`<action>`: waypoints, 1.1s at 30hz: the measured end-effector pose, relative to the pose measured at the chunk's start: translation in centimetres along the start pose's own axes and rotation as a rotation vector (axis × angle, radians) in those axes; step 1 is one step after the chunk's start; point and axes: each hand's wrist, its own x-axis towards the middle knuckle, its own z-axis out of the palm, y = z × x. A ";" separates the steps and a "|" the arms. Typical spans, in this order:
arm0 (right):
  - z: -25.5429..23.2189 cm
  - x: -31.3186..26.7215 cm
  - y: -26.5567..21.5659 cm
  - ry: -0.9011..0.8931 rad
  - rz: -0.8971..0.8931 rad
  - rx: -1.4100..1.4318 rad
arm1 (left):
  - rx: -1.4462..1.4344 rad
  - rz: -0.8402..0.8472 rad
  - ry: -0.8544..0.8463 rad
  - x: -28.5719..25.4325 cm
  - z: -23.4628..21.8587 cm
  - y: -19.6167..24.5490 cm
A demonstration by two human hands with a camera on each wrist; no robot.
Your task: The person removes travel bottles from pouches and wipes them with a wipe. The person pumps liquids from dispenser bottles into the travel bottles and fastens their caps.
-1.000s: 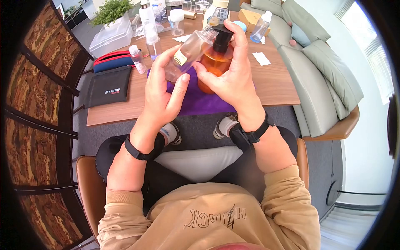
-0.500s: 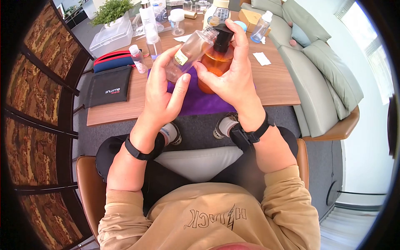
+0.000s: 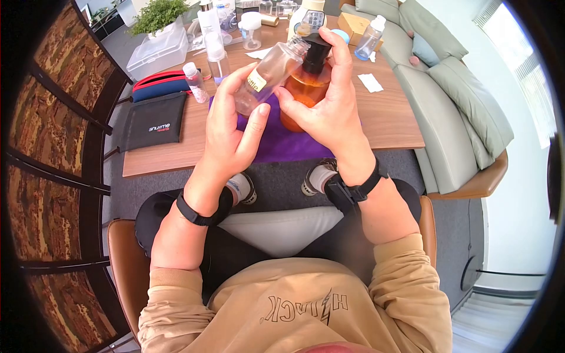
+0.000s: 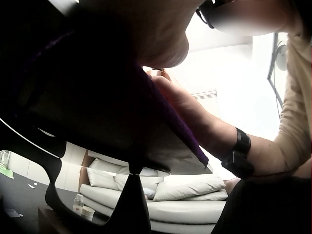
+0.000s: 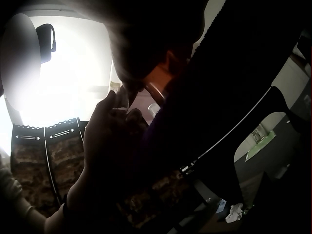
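Note:
In the head view, my left hand (image 3: 226,129) holds a clear, tilted bottle (image 3: 275,66) that has a pale yellow label. The bottle's uncapped mouth points up and right, close against the black pump head (image 3: 316,52) of an amber bottle (image 3: 307,88). Around that amber pump bottle curls my right hand (image 3: 332,115), its thumb at the body and its fingers up beside the pump head. The amber bottle stands upright on a purple cloth (image 3: 276,147). In the right wrist view, the amber bottle shows dimly beyond the dark left hand (image 5: 109,131).
Left on the wooden table (image 3: 394,120) are a black pouch (image 3: 154,120), a red-and-blue case (image 3: 159,87), a small pink bottle (image 3: 195,83) and a clear plastic box (image 3: 156,56). Several bottles stand behind. A blue-tinted bottle (image 3: 369,40) and a white paper (image 3: 371,82) lie to the right.

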 end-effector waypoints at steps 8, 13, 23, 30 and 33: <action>0.1 0.2 0.0 0.022 0.008 0.001 | 0.006 0.005 -0.004 0.1 -0.1 0.1; 0.0 0.2 0.1 0.011 0.005 0.011 | 0.019 0.008 0.002 0.0 0.0 0.0; 0.2 0.1 0.0 0.030 -0.013 -0.014 | 0.019 0.016 -0.007 0.1 0.0 0.1; 0.0 0.2 0.2 0.017 -0.015 -0.006 | 0.012 0.010 -0.005 0.1 0.0 0.1; 0.1 0.1 0.3 0.016 -0.003 0.006 | 0.006 0.004 -0.002 0.0 0.1 0.0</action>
